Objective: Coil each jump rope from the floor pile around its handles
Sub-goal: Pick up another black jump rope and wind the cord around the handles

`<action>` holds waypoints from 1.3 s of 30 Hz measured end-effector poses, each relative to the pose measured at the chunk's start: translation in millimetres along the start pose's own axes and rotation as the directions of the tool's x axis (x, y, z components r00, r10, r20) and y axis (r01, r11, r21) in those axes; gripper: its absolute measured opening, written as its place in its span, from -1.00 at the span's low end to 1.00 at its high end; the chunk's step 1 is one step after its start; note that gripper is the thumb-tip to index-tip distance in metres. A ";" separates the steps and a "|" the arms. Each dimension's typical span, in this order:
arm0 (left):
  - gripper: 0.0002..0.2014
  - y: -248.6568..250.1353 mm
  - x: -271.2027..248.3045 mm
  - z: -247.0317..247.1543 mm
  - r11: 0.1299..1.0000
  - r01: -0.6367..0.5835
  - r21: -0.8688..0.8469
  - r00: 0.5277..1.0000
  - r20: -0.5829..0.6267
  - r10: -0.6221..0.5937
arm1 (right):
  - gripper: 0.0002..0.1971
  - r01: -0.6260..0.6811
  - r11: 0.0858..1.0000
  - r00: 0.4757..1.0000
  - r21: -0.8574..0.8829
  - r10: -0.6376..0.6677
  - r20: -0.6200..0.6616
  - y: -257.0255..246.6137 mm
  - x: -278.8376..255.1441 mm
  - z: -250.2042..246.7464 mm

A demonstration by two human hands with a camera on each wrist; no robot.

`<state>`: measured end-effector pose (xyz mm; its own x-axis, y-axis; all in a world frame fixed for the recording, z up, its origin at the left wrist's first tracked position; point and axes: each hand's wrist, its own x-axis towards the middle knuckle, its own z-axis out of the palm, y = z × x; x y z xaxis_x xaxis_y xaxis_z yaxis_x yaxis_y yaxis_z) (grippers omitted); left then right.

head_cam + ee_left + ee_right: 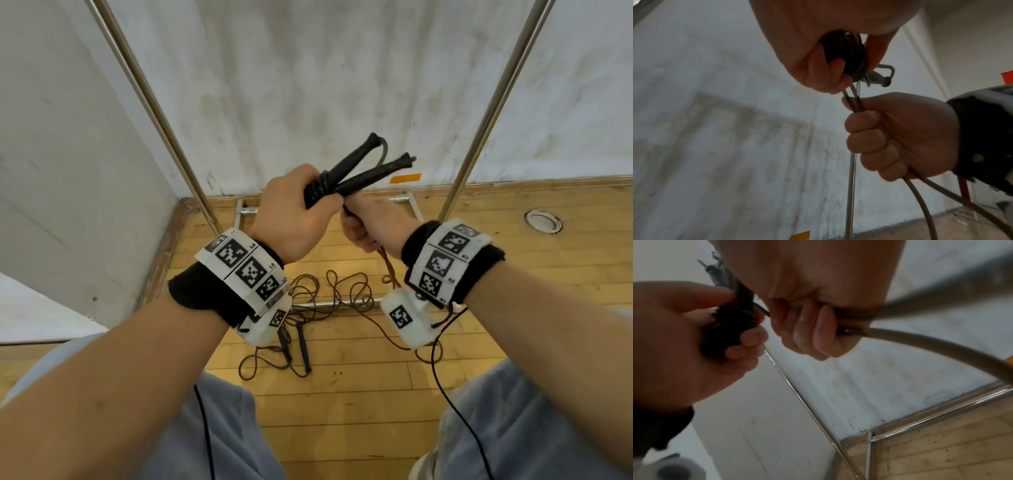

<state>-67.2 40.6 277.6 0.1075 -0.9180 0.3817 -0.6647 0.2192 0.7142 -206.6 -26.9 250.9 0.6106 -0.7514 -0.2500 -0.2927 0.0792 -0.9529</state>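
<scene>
Head view looks down on a wood-plank floor meeting stained white walls at a corner, with two slanting steel poles of a metal frame rising from it. An orange tag sits low on the far wall, and a round metal fitting is set into the floor toward the right edge. Both wrists wear black bands carrying white panels of square black-and-white codes; small labels read L3, L4 on the left and R1, R2 on the right.

At chest height, the left hand is clenched around the two black handles of a jump rope, whose ends splay outward above the fist; several turns of cord already circle the handles inside that grip. Just beside it, touching at the fingers, the right hand is closed in a fist on a doubled length of the same cord, which trails out below the fist toward the floor.

On the floor between the knees, near the frame's front bar, lies a loose tangle of rope with two more dark handles beside it.
</scene>
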 end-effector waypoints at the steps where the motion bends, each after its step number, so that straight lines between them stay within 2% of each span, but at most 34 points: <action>1: -0.79 -1.8 1.3 1.0 1.000 0.027 0.006 1.000 -0.015 -0.027 | -0.41 -0.031 1.000 0.999 -0.001 0.031 -0.013 0.3 -0.6 4.0; 5: -0.81 -13.1 7.2 3.2 0.994 0.106 0.028 0.994 -0.021 -0.105 | -0.46 -0.063 0.998 0.997 0.010 0.063 -0.037 3.0 -2.6 12.7; 9: -0.76 -15.0 8.6 3.7 0.997 0.082 -0.015 0.997 0.008 -0.082 | -0.45 -0.041 0.998 0.999 0.036 0.042 -0.027 -0.5 -6.5 15.9; 11: -0.80 -13.9 10.6 5.0 0.998 0.054 -0.036 0.998 -0.019 -0.055 | -0.45 0.025 0.999 0.996 -0.025 -0.027 -0.090 -3.1 -8.7 17.9; 13: -0.82 -12.6 13.4 5.7 0.999 0.024 -0.046 0.998 -0.050 -0.026 | -0.63 0.123 0.982 0.976 -0.143 -0.145 -0.162 -4.8 -12.5 22.6; 15: -0.84 -11.4 15.4 5.4 0.998 0.006 -0.061 0.997 -0.073 -0.011 | -0.84 0.200 0.928 0.942 -0.314 -0.270 -0.198 -4.4 -15.8 25.3; 17: -0.85 -9.6 16.2 5.0 0.998 -0.002 -0.066 0.996 -0.092 -0.004 | -0.92 0.235 0.869 0.917 -0.435 -0.347 -0.196 -3.2 -18.0 22.7; 21: -0.85 -7.3 15.5 1.4 0.997 -0.026 -0.069 0.994 -0.111 0.018 | -0.80 0.241 0.798 0.868 -0.552 -0.432 -0.244 -2.0 -20.8 12.7; 24: -0.85 -4.5 13.4 -1.1 0.998 -0.042 -0.053 0.995 -0.087 0.038 | -0.68 0.160 0.748 0.882 -0.644 -0.402 -0.248 -4.1 -21.1 12.2; 27: -0.85 -2.0 12.0 -2.0 0.997 -0.039 -0.060 0.996 -0.085 0.033 | -0.69 0.091 0.764 0.917 -0.639 -0.315 -0.246 -9.9 -20.1 11.7; 29: -0.86 -0.2 11.3 -1.7 0.997 -0.035 -0.074 0.994 -0.108 0.027 | -0.69 0.083 0.810 0.935 -0.581 -0.265 -0.237 -13.5 -18.8 12.2; 32: -0.85 1.9 13.5 -6.2 0.996 -0.017 -0.083 0.986 -0.168 0.002 | -0.76 0.125 0.904 0.948 -0.408 -0.230 -0.220 -16.6 -16.1 14.7; 34: -0.82 -0.4 17.0 -11.0 0.998 0.011 -0.066 0.983 -0.185 -0.024 | -0.81 0.172 0.924 0.930 -0.342 -0.267 -0.252 -16.4 -15.0 14.4; 37: -0.76 -12.4 21.4 -16.3 0.996 0.031 0.085 0.985 -0.170 -0.016 | -0.70 0.215 0.905 0.903 -0.368 -0.327 -0.277 -14.2 -16.2 13.3; 39: -0.75 -23.8 23.7 -18.2 0.979 0.049 0.198 0.988 -0.151 -0.018 | -0.57 0.199 0.881 0.910 -0.429 -0.329 -0.252 -13.9 -17.7 13.5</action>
<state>-35.5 19.6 280.3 0.2305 -0.8612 0.4530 -0.7919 0.1045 0.6016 -203.4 -5.9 266.2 0.4666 -0.8750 0.1288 -0.4517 -0.3610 -0.8159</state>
